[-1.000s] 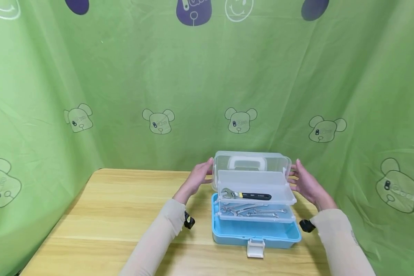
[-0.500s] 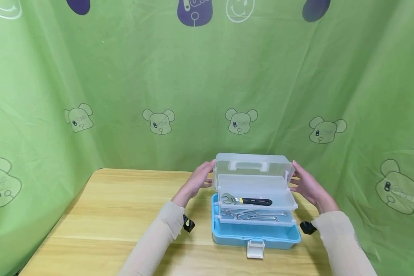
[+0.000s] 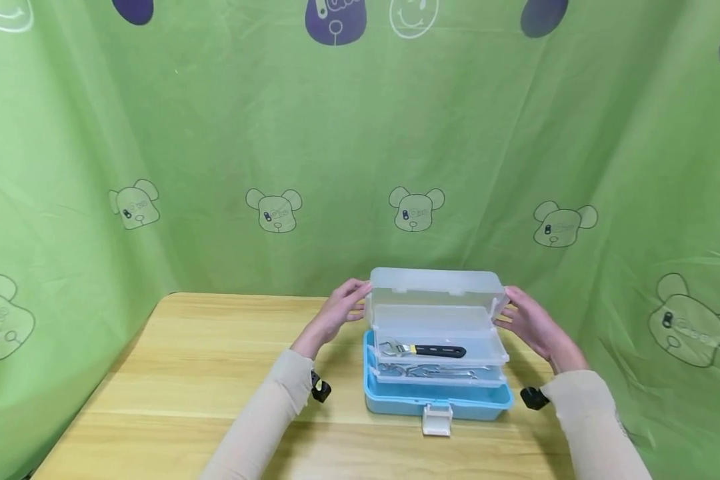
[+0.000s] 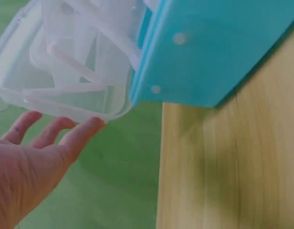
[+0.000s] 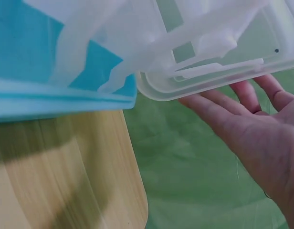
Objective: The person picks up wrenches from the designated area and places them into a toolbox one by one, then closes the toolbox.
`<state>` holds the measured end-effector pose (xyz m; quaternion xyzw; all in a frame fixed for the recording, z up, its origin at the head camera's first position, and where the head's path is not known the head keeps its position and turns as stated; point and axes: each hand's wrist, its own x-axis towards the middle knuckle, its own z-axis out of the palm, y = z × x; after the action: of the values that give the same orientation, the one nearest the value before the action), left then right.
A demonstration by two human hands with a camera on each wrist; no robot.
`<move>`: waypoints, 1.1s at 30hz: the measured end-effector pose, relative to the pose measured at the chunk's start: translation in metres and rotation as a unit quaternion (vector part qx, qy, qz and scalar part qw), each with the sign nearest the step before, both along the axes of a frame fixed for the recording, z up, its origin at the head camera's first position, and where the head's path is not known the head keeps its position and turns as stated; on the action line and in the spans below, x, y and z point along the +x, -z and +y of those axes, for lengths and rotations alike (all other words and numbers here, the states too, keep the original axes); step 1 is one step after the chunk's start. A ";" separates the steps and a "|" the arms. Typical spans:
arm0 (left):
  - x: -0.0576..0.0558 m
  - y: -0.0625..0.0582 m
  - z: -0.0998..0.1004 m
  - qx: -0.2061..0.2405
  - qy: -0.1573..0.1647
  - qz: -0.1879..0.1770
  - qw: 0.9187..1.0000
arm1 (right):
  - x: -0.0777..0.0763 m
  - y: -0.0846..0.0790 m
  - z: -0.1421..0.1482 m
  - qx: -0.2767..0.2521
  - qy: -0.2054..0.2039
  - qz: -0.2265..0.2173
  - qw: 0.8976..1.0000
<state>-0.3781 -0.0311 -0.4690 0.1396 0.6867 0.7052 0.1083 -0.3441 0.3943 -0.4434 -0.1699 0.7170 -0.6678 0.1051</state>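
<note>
A light-blue toolbox [image 3: 390, 405] stands on the table with its clear lid [image 3: 435, 280] raised and leaning partway forward. Two clear trays are fanned out beneath the lid. On the upper tray [image 3: 483, 347] lies an adjustable wrench [image 3: 438, 351] with a black handle; several silver wrenches [image 3: 441, 372] lie in the lower one. My left hand [image 3: 335, 313] touches the lid's left end with nearly straight fingertips. At the opposite end, my right hand [image 3: 534, 323] rests its extended fingers against the lid. Both wrist views show fingertips along the lid's edge, not wrapped round it.
A white latch [image 3: 437, 421] hangs down from the toolbox's front. The wooden table [image 3: 216, 373] extends to the left, its back edge close behind the box. A green printed curtain [image 3: 336, 133] hangs behind and at both sides.
The lid has tipped forward, its top and handle turning toward the front, and the trays have sunk lower with it. Both hands have stayed at the lid's ends.
</note>
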 end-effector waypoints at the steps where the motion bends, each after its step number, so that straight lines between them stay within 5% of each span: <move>1: -0.001 0.001 -0.001 0.004 0.000 0.003 1.000 | 0.000 0.001 0.000 -0.009 -0.007 0.003 1.000; 12: -0.005 0.019 -0.006 0.036 0.035 0.049 0.998 | 0.001 0.018 0.006 -0.093 -0.075 0.058 0.991; 20: -0.002 0.024 -0.013 0.015 0.056 0.069 0.996 | 0.008 0.030 0.006 -0.166 -0.090 0.060 0.980; 33: 0.001 0.034 -0.016 0.021 0.048 0.079 0.996 | 0.013 0.054 0.008 -0.064 -0.022 0.088 0.994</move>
<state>-0.3770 -0.0476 -0.5029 0.2296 0.6708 0.7001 0.0843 -0.3315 0.4028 -0.4976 -0.2504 0.6755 -0.6920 0.0456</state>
